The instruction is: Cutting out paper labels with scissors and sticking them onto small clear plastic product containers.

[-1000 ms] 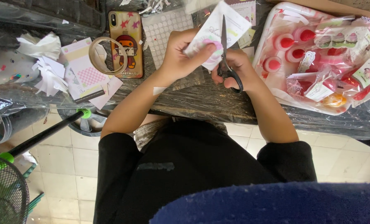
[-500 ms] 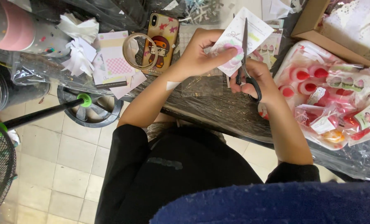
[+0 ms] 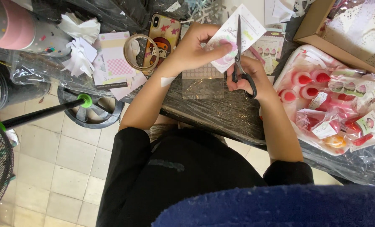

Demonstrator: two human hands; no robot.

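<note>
My left hand [image 3: 196, 46] pinches a white printed paper sheet [image 3: 246, 29] above the plastic-covered dark table [image 3: 221, 113]. My right hand [image 3: 248, 75] grips black scissors [image 3: 239, 50] by the handles, blades pointing up and lying across the sheet beside my left thumb. Below the sheet a small clear bag with a dotted top [image 3: 202, 82] lies flat on the table.
A phone in a star-pattern case [image 3: 164, 31] and a tape roll [image 3: 140, 51] lie left of my hands, with patterned cards [image 3: 112, 56] and paper scraps [image 3: 80, 42]. A clear bag of red-and-pink packets [image 3: 334, 105] sits right, below a cardboard box [image 3: 322, 35]. A fan stand [image 3: 84, 103] rests on tiled floor.
The view has shifted and drawn closer, so the table sits more to the right. Both hands keep their hold on the sheet and scissors, with the blades still across the paper.
</note>
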